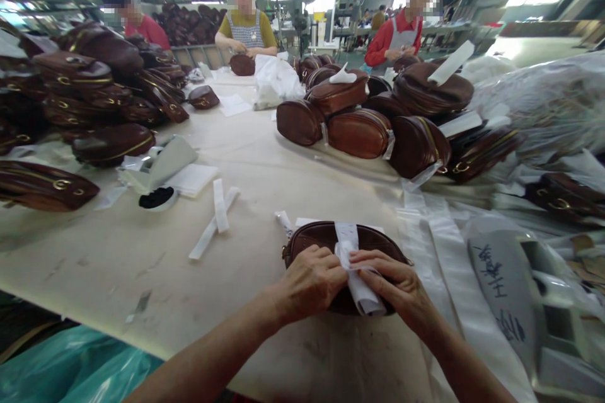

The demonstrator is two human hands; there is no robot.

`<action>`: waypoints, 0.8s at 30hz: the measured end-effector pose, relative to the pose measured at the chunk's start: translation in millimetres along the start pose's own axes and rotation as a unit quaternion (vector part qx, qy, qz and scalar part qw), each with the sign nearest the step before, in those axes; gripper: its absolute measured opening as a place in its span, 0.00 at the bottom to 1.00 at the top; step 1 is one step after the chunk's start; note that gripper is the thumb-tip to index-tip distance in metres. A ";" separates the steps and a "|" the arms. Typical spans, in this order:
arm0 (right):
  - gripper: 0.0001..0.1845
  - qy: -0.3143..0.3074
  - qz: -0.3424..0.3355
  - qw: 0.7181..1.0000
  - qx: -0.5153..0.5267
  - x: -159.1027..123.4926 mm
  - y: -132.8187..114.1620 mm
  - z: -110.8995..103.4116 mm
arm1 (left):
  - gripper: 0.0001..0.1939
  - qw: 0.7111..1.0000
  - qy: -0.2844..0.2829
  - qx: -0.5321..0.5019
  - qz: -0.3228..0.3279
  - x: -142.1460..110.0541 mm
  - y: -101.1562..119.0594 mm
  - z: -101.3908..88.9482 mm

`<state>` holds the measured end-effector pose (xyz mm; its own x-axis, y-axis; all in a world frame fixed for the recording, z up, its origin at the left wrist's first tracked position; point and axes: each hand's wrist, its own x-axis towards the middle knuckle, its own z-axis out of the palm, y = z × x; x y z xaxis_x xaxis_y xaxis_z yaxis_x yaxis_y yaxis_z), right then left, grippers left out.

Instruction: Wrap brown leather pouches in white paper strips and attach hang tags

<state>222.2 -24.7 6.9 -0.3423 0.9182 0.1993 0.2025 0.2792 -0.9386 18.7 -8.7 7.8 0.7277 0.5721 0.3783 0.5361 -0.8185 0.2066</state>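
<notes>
On the near part of the table lies a dark brown oval leather bag [307, 236], with a white paper strip [363, 295] lying across its middle. My left hand [314, 280] has its fingers curled and pinched at the strip, the knuckles resting over the bag. From the other side my right hand [394, 277] presses on the same strip, thumb and fingers closed around its folded part. Both hands meet near the bag's centre and hide much of its front. A small clear-wrapped tag [283, 223] sticks out at the bag's left end.
Loose white strips [220, 204] and a black-topped pad [157, 198] lie to the left. Brown bags are heaped at left [89, 75] and ahead [359, 132]. A grey machine with handwriting [501, 289] stands right. Several co-workers [246, 28] handle bags across the table.
</notes>
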 end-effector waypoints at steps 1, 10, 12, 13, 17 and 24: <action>0.09 -0.003 -0.007 1.000 -0.009 -1.0 0.3 0.2 | 0.10 1.000 0.008 -0.014 -0.003 0.0 -0.2 -0.2; 0.09 -0.006 -0.130 0.985 -0.112 -6.5 0.7 8.5 | 0.18 0.983 0.082 -0.159 -0.028 -2.0 22.7 -15.8; 0.09 -0.009 -0.146 0.982 -0.117 -6.3 0.0 8.2 | 0.21 0.984 0.072 -0.164 -0.008 -2.7 27.3 -15.0; 0.10 -0.012 -0.151 0.981 -0.121 -6.6 -0.1 7.7 | 0.20 0.984 0.067 -0.163 -0.003 -3.3 27.9 -13.8; 0.12 -0.020 -0.156 0.977 -0.142 -10.0 0.2 5.4 | 0.22 0.987 0.072 -0.143 0.002 -6.9 24.9 -5.8; 0.14 -0.028 -0.159 0.971 -0.177 -20.6 -4.6 2.7 | 0.17 0.996 0.033 -0.086 0.000 -11.2 25.7 -0.8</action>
<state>225.9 -45.6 6.4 -0.4873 0.7555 0.4378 0.3777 0.6344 -0.6744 24.0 -36.2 9.6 0.6951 0.5712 0.4365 0.4503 -0.8193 0.3551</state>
